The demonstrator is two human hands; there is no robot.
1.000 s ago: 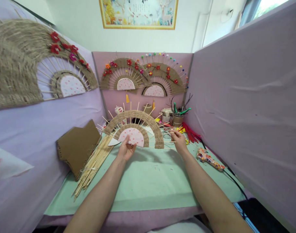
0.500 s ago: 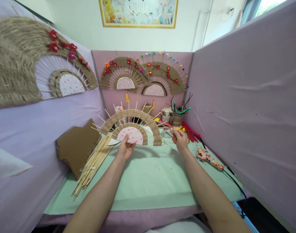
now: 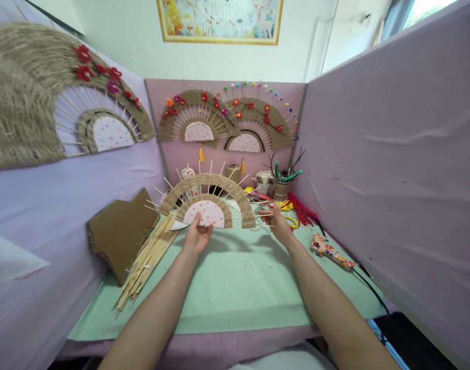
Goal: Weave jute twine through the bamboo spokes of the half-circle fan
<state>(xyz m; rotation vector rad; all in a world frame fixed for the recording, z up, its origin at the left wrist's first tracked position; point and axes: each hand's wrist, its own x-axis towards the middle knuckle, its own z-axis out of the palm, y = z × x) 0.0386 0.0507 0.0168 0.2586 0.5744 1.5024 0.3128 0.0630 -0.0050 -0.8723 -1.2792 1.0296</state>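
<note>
My left hand (image 3: 198, 237) grips a half-round fan (image 3: 246, 211) by its lower middle, thumb on the spotted pink-and-white centre piece (image 3: 204, 214) and the other fingers mostly behind. Two bands of brown twine are woven across the fan's thin wooden sticks, whose bare tips jut out round the arc. At the fan's right end is my right hand (image 3: 278, 225), fingers reaching left among the stick tips. A thin strand of twine (image 3: 263, 228) loops from the fan to this hand; the exact finger hold is small and partly hidden.
A bundle of sticks (image 3: 144, 267) and brown cardboard (image 3: 121, 234) lie left. Yellow-handled scissors (image 3: 292, 222), red strips (image 3: 302, 209) and a patterned glue gun (image 3: 331, 251) with a cord lie right. Behind stand a pot of tools (image 3: 282, 189) and a twine spool (image 3: 233, 172). Finished fans (image 3: 198, 110) hang on the partitions.
My right hand has moved slightly left, its fingers now stretching toward the fan's right-end sticks. The fan has turned a little in my left hand, its stick tips shifting right.
</note>
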